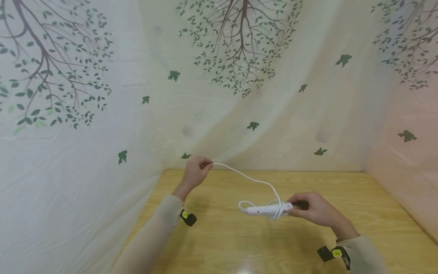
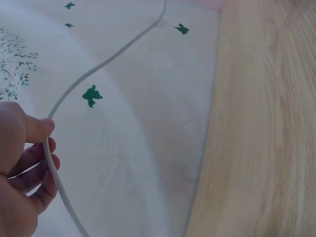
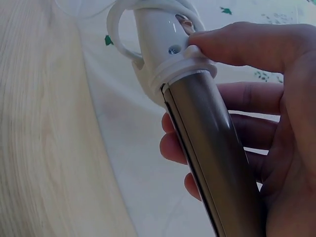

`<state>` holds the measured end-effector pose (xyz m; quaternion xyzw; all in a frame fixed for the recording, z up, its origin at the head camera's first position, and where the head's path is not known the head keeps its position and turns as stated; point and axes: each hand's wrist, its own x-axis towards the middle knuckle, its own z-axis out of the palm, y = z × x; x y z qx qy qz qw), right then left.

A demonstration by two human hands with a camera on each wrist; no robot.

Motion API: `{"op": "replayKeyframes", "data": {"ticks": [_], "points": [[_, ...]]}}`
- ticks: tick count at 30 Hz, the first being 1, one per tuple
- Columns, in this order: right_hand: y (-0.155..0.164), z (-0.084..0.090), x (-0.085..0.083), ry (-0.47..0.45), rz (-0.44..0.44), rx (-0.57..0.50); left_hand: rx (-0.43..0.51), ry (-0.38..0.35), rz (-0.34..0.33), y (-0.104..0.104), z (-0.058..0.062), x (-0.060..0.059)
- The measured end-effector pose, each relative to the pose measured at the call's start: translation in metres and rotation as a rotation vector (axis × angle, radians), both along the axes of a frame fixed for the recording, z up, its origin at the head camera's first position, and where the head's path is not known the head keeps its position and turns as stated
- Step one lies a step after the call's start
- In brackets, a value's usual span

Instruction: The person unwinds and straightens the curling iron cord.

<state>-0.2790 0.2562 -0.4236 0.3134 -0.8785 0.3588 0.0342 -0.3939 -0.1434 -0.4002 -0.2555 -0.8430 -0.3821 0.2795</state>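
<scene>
At frame centre my right hand (image 1: 316, 211) grips the iron (image 1: 265, 209), left hand (image 1: 195, 172) pinches the cord (image 1: 253, 179); winding seems underway, next loop needs slack.

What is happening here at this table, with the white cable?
A person works over a light wooden table. The right hand grips a curling iron with a white handle and metal barrel, some cord looped around its handle. The left hand pinches the thin white cord and holds it raised, away from the iron.
</scene>
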Motion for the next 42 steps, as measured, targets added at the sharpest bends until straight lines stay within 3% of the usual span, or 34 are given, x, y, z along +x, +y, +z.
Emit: {"op": "replayKeyframes", "data": {"ticks": [6, 11, 20, 25, 29, 34, 38, 42], "points": [[0.008, -0.01, -0.009, 0.013, -0.09, 0.059, 0.026, -0.02, -0.031, -0.008, 0.01, 0.012], [0.014, -0.016, -0.015, 0.021, -0.166, 0.093, 0.086, -0.067, -0.111, -0.016, 0.014, 0.025], [0.022, -0.019, -0.023, -0.033, -0.324, 0.122, 0.105, -0.185, -0.37, -0.029, 0.014, 0.057], [0.023, -0.019, -0.024, -0.051, -0.4, 0.13, 0.042, -0.183, -0.586, -0.025, 0.012, 0.082], [0.025, -0.017, -0.026, -0.058, -0.439, 0.13, -0.025, -0.167, -0.678, -0.017, 0.013, 0.103], [0.026, -0.014, -0.029, -0.038, -0.462, 0.123, -0.132, -0.108, -0.695, -0.007, -0.013, 0.11], [0.026, -0.008, -0.026, -0.017, -0.471, 0.123, -0.219, -0.116, -0.674, -0.004, -0.04, 0.106], [0.025, -0.003, -0.023, 0.006, -0.476, 0.113, -0.319, -0.116, -0.654, -0.001, -0.057, 0.106]]}}
